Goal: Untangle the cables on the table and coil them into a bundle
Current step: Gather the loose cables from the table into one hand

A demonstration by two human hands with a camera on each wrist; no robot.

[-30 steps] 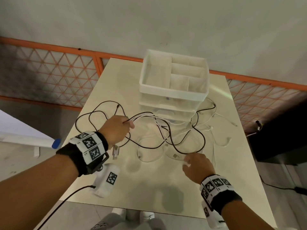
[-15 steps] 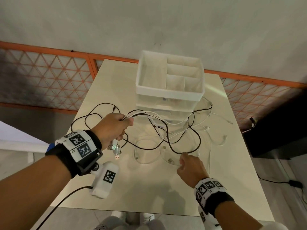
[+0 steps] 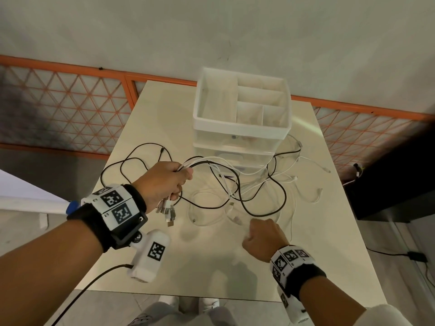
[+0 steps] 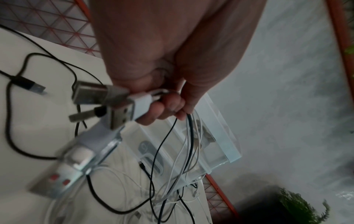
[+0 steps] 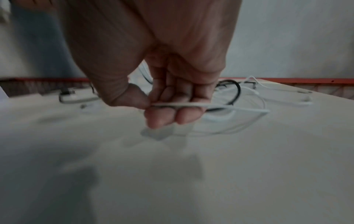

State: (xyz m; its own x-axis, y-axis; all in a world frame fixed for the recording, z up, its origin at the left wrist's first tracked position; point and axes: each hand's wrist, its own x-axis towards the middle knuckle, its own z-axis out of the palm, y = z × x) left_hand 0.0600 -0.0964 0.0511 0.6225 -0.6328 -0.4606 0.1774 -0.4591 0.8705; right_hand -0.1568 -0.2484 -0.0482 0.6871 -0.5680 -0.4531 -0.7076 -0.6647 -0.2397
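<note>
The cables (image 3: 237, 184) lie in a messy heap on the white table (image 3: 211, 274), black ones and white ones looped over each other, right in front of the clear drawer box (image 3: 240, 128). Our left hand (image 3: 164, 182) is curled tight around a bunch of them, and it has come up a bit higher than half a second ago. The plug ends (image 4: 114, 106) now hang down under our fist, off the table. Our right hand (image 3: 263, 238) has pulled back toward us and pinches one thin white cable (image 5: 184, 104) between thumb and fingers (image 5: 162, 118).

We think this means one end of each wire is now gathered, and the white one is being pulled out of the knot. The coiling is not yet begun.

The wires are thin, smooth and bendy, so they flop and curl. The black ones look a little thicker. The plugs are small, hard and shiny. The table is flat and smooth. The box is stiff see-through plastic with a white tray on top.
</note>
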